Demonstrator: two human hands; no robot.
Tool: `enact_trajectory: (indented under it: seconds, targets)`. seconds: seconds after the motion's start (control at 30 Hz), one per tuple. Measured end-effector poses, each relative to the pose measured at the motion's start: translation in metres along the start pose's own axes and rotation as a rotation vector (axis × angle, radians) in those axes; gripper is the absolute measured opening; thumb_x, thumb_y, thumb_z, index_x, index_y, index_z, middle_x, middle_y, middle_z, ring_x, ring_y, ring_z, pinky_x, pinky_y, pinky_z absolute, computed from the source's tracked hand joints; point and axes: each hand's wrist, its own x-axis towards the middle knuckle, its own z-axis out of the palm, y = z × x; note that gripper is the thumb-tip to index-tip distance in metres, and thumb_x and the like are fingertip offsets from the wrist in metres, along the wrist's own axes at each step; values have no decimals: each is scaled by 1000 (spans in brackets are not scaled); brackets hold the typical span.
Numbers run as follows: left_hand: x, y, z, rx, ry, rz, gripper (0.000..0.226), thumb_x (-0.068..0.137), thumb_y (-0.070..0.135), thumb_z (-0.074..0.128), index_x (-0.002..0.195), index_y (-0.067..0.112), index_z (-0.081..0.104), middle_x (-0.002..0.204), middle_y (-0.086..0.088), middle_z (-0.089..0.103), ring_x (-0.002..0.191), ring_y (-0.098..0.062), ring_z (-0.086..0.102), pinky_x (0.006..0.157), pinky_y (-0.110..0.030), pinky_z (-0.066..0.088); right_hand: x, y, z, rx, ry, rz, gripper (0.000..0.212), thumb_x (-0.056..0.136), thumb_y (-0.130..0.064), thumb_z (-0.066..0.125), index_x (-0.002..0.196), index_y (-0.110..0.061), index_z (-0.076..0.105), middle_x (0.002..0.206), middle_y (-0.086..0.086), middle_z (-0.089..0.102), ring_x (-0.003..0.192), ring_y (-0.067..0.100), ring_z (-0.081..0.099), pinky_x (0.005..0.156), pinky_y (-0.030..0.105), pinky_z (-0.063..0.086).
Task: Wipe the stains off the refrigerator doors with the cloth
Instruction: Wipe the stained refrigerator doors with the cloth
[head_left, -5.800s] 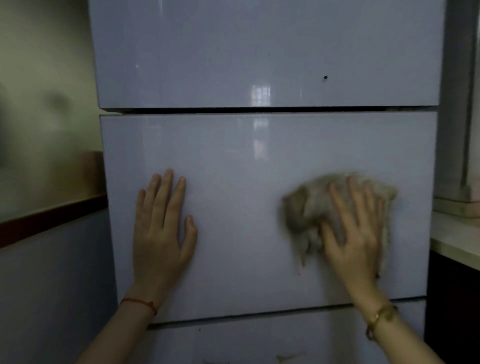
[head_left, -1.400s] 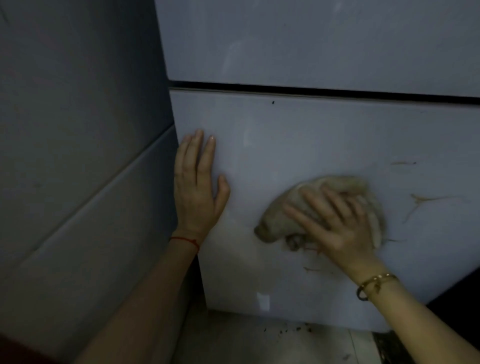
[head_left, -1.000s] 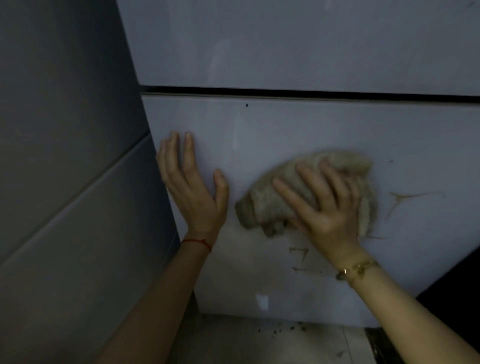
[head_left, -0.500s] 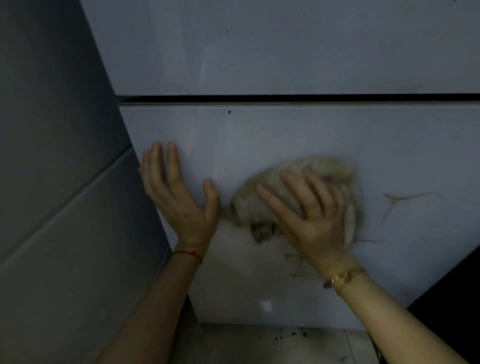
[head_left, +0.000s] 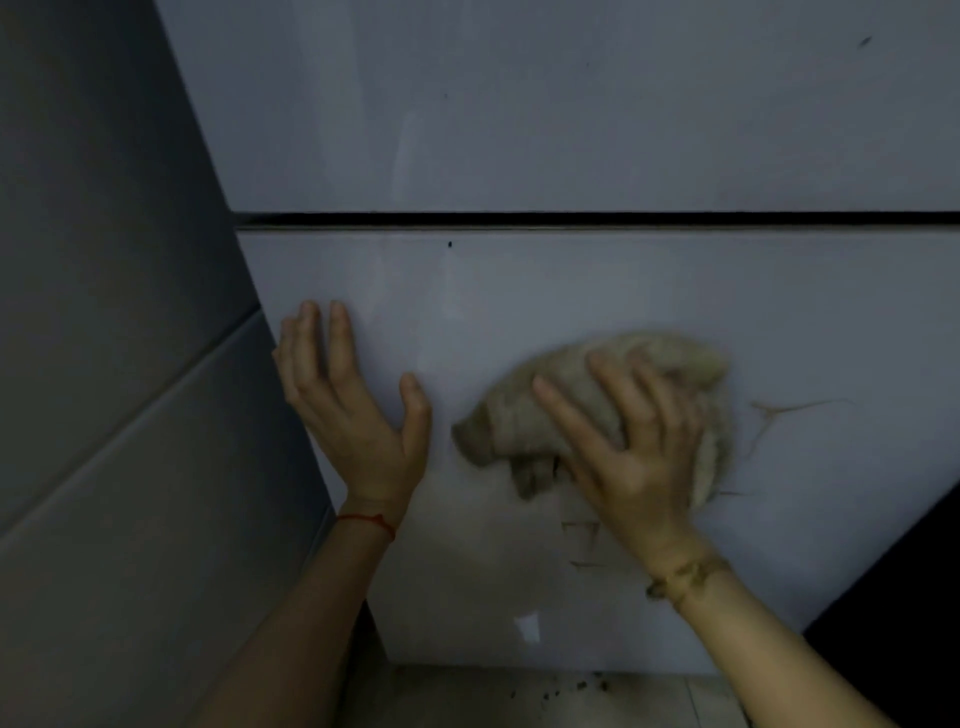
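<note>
The white bottom refrigerator door (head_left: 571, 291) fills the middle of the head view, under another door (head_left: 519, 104) and a dark gap. My right hand (head_left: 628, 457) presses a crumpled beige cloth (head_left: 524, 415) flat against the bottom door, fingers spread over it. My left hand (head_left: 348, 410) lies flat on the same door near its left edge, holding nothing. Brown streak stains (head_left: 774, 415) mark the door right of the cloth. More stains (head_left: 582, 535) sit just below it. A small dark speck (head_left: 450, 243) is near the door's top edge.
A grey tiled wall (head_left: 114, 364) stands close on the left of the refrigerator. The floor (head_left: 519, 696) below the door carries dark crumbs. A dark cabinet side (head_left: 904, 597) is at the lower right.
The view dropped from the middle door to the bottom one. Over the last second my right hand slid the cloth left, then back to the right; my left hand stayed flat near the left edge.
</note>
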Motion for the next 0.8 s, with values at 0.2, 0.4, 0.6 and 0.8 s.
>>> enact_trajectory:
  seconds: [0.2, 0.4, 0.6, 0.8]
  targets:
    - [0, 1, -3, 2, -4, -3, 66, 92, 31, 49, 148, -1, 34, 153, -17, 29, 151, -19, 16, 128, -44, 15, -9, 17, -8, 26, 27, 110, 44, 96, -33, 55, 139, -35, 49, 141, 8, 42, 128, 34, 41, 115, 46, 27]
    - [1, 4, -3, 24, 1, 5, 66, 92, 29, 49, 148, -3, 34, 153, -15, 28, 148, -33, 23, 127, -49, 17, 36, 22, 5, 30, 152, 86, 54, 93, -34, 64, 144, -33, 47, 145, 5, 42, 139, 29, 35, 120, 43, 25]
    - [2, 5, -4, 10, 2, 2, 65, 92, 28, 49, 146, -5, 36, 153, -14, 28, 148, -31, 23, 126, -50, 19, -32, 18, -2, -33, -65, -210, 46, 97, -21, 60, 140, -34, 51, 146, 2, 44, 134, 26, 43, 115, 38, 30]
    - [2, 4, -3, 27, -8, 10, 65, 92, 28, 49, 147, -4, 35, 152, -22, 31, 147, -36, 24, 127, -49, 17, 46, 54, -9, 21, 146, 104, 57, 91, -30, 68, 144, -34, 47, 146, 6, 39, 139, 29, 33, 122, 44, 22]
